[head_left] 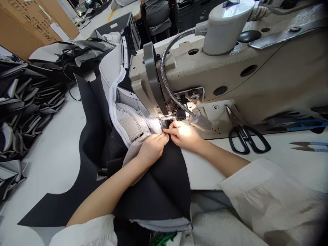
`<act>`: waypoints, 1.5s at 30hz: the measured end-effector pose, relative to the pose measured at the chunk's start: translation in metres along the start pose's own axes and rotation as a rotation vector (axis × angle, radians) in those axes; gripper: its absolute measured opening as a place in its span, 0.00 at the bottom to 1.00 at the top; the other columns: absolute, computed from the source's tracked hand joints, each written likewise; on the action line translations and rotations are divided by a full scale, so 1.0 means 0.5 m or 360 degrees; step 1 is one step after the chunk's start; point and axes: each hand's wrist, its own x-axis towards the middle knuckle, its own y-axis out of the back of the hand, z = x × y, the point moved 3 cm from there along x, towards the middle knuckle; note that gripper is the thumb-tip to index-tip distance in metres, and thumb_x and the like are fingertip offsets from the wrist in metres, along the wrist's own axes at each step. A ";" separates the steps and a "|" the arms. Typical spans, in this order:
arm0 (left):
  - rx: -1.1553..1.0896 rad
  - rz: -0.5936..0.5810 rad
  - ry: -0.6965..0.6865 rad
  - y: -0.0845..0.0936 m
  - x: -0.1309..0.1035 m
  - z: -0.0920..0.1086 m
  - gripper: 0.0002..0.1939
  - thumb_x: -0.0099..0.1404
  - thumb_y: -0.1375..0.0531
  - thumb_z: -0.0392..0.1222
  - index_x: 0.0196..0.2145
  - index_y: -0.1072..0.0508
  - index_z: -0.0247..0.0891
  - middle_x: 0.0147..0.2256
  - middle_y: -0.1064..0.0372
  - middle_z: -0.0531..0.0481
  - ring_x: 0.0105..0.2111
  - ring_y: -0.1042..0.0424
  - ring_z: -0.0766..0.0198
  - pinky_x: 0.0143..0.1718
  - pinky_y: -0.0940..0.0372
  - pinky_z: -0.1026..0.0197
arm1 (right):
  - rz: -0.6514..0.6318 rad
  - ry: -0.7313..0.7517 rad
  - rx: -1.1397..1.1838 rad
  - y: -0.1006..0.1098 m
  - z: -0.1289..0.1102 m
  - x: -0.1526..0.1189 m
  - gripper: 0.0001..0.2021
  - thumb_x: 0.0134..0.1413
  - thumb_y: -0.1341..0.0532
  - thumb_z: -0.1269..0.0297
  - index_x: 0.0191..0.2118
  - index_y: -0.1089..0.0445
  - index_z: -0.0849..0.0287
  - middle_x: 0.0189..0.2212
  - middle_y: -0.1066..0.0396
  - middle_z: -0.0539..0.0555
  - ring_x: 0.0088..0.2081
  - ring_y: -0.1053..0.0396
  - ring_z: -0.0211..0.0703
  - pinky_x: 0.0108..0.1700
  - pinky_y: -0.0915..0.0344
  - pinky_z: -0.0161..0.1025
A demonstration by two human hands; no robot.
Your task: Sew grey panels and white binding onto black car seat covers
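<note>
Black and grey fabric (164, 181) lies over the sewing table and runs under the needle area of a beige sewing machine (269, 82). My left hand (153, 147) is closed on a grey mesh edge of this fabric, just in front of the presser foot. Beside it, my right hand (185, 136) pinches the fabric edge close to the needle, thumb and forefinger together. A lamp on a bendy metal neck (164, 65) lights the spot. White edging (112, 106) curves along the grey part to the left. The fingertips partly hide the seam.
Black-handled scissors (247, 138) lie right of my right hand, with thread snips (311, 147) farther right. Stacks of dark cut pieces (28, 102) fill the left side. A cardboard box (33, 27) stands behind them, and a grey crate (123, 27) sits at the back.
</note>
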 end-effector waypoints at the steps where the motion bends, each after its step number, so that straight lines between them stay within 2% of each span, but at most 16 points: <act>1: -0.0087 -0.0012 0.0058 0.002 0.002 -0.006 0.12 0.66 0.52 0.30 0.38 0.29 0.34 0.37 0.26 0.46 0.35 0.29 0.61 0.38 0.33 0.59 | -0.0074 0.0003 -0.0037 0.002 -0.003 0.002 0.18 0.55 0.45 0.73 0.49 0.28 0.53 0.39 0.32 0.54 0.40 0.35 0.42 0.37 0.41 0.35; 4: -0.0278 -0.0084 0.0259 0.005 0.007 -0.018 0.10 0.67 0.49 0.34 0.35 0.28 0.37 0.33 0.26 0.48 0.34 0.28 0.62 0.37 0.33 0.60 | -0.0171 -0.0063 -0.0132 0.004 -0.010 0.009 0.20 0.54 0.46 0.74 0.50 0.28 0.50 0.38 0.34 0.55 0.39 0.36 0.43 0.35 0.41 0.35; 7: -0.0333 -0.0162 0.0281 0.007 0.011 -0.019 0.10 0.66 0.48 0.33 0.36 0.27 0.38 0.33 0.26 0.50 0.34 0.28 0.62 0.37 0.33 0.61 | -0.0133 -0.0078 -0.0166 0.003 -0.008 0.008 0.19 0.56 0.47 0.73 0.50 0.29 0.53 0.38 0.33 0.57 0.39 0.36 0.45 0.37 0.40 0.37; 10: -0.0226 -0.0235 0.0222 0.008 0.014 -0.011 0.13 0.63 0.48 0.29 0.41 0.28 0.37 0.35 0.26 0.49 0.34 0.29 0.61 0.37 0.33 0.61 | -0.0048 0.0131 -0.0053 0.016 0.002 -0.020 0.20 0.56 0.48 0.75 0.53 0.32 0.60 0.40 0.33 0.59 0.40 0.36 0.45 0.41 0.39 0.39; 12: -0.0108 -0.0284 0.0207 0.008 0.014 -0.005 0.15 0.61 0.48 0.27 0.43 0.29 0.35 0.38 0.26 0.48 0.34 0.29 0.60 0.37 0.33 0.59 | -0.0030 0.0297 0.0107 0.036 0.008 -0.056 0.19 0.55 0.47 0.76 0.52 0.32 0.60 0.43 0.33 0.59 0.44 0.36 0.45 0.45 0.39 0.40; 15: -0.0027 -0.0349 0.0172 0.007 0.014 0.003 0.16 0.59 0.49 0.24 0.41 0.29 0.34 0.39 0.27 0.47 0.35 0.30 0.59 0.38 0.33 0.58 | -0.0220 0.0535 0.0206 0.062 0.002 -0.116 0.18 0.52 0.41 0.71 0.49 0.31 0.55 0.52 0.37 0.58 0.54 0.41 0.49 0.56 0.45 0.49; 18: -0.0052 -0.0365 0.0170 0.007 0.016 0.001 0.15 0.59 0.49 0.24 0.39 0.28 0.35 0.39 0.27 0.47 0.35 0.30 0.59 0.38 0.33 0.58 | -0.0433 0.0733 0.0109 0.064 -0.020 -0.148 0.22 0.50 0.37 0.65 0.53 0.33 0.53 0.59 0.43 0.58 0.61 0.49 0.54 0.60 0.56 0.58; 19: -0.0070 -0.0352 0.0177 0.006 0.017 -0.001 0.15 0.59 0.49 0.24 0.38 0.28 0.36 0.40 0.27 0.47 0.36 0.30 0.59 0.39 0.33 0.58 | -0.0447 0.0780 0.0086 0.060 -0.028 -0.149 0.22 0.51 0.38 0.65 0.54 0.34 0.54 0.59 0.43 0.59 0.61 0.50 0.54 0.60 0.57 0.58; 21: -0.0115 -0.0303 0.0182 0.006 0.018 -0.006 0.15 0.59 0.49 0.24 0.37 0.27 0.37 0.41 0.27 0.48 0.39 0.29 0.60 0.41 0.33 0.58 | -0.0391 0.0822 0.0077 0.049 -0.039 -0.134 0.21 0.53 0.42 0.68 0.54 0.34 0.58 0.56 0.39 0.60 0.58 0.45 0.51 0.58 0.51 0.54; 24: -0.0198 -0.0194 0.0142 0.007 0.019 -0.013 0.15 0.61 0.49 0.25 0.39 0.27 0.37 0.43 0.26 0.48 0.41 0.29 0.61 0.43 0.32 0.58 | -0.0176 0.0629 0.0047 0.033 -0.037 -0.094 0.18 0.57 0.49 0.73 0.52 0.33 0.64 0.43 0.31 0.61 0.45 0.35 0.47 0.47 0.39 0.45; 26: -0.0236 -0.0138 0.0108 0.006 0.018 -0.017 0.16 0.61 0.49 0.26 0.41 0.27 0.36 0.43 0.26 0.47 0.42 0.29 0.61 0.44 0.32 0.58 | -0.0055 0.0428 0.0045 0.025 -0.025 -0.074 0.17 0.57 0.50 0.73 0.49 0.32 0.64 0.36 0.30 0.58 0.38 0.34 0.46 0.40 0.37 0.41; 29: -0.0239 -0.0139 0.0080 0.002 0.015 -0.022 0.18 0.61 0.50 0.26 0.44 0.28 0.36 0.44 0.27 0.46 0.43 0.29 0.60 0.45 0.32 0.56 | 0.0079 0.0214 0.0162 0.019 -0.003 -0.062 0.15 0.57 0.51 0.73 0.45 0.30 0.62 0.35 0.29 0.56 0.38 0.33 0.43 0.42 0.38 0.37; 31: -0.0219 -0.0151 0.0057 -0.001 0.012 -0.022 0.19 0.60 0.51 0.25 0.45 0.28 0.36 0.45 0.27 0.45 0.43 0.29 0.60 0.45 0.32 0.55 | 0.0121 0.0117 0.0165 0.016 0.008 -0.058 0.16 0.57 0.51 0.73 0.47 0.30 0.63 0.36 0.29 0.56 0.39 0.33 0.42 0.43 0.39 0.36; 35: -0.0160 -0.0080 -0.0004 -0.001 0.010 -0.018 0.20 0.60 0.53 0.25 0.45 0.28 0.35 0.44 0.27 0.44 0.42 0.29 0.60 0.45 0.31 0.56 | -0.0029 0.0042 -0.0100 0.003 0.011 -0.044 0.20 0.54 0.50 0.74 0.52 0.32 0.63 0.35 0.30 0.57 0.36 0.34 0.44 0.36 0.41 0.37; 39: -0.0106 -0.0049 -0.0038 0.000 0.010 -0.012 0.18 0.62 0.53 0.26 0.43 0.28 0.34 0.43 0.27 0.45 0.40 0.29 0.61 0.44 0.32 0.58 | -0.0129 0.0060 -0.0132 0.001 0.005 -0.032 0.22 0.55 0.50 0.75 0.55 0.34 0.62 0.38 0.31 0.56 0.37 0.34 0.43 0.34 0.42 0.36; 45: 0.0027 -0.0084 0.0097 -0.008 0.010 -0.006 0.14 0.68 0.53 0.32 0.42 0.28 0.36 0.40 0.30 0.43 0.36 0.30 0.63 0.38 0.32 0.61 | -0.0301 0.0064 -0.0364 0.011 -0.016 -0.020 0.22 0.56 0.49 0.72 0.57 0.36 0.61 0.39 0.33 0.60 0.36 0.34 0.45 0.29 0.46 0.36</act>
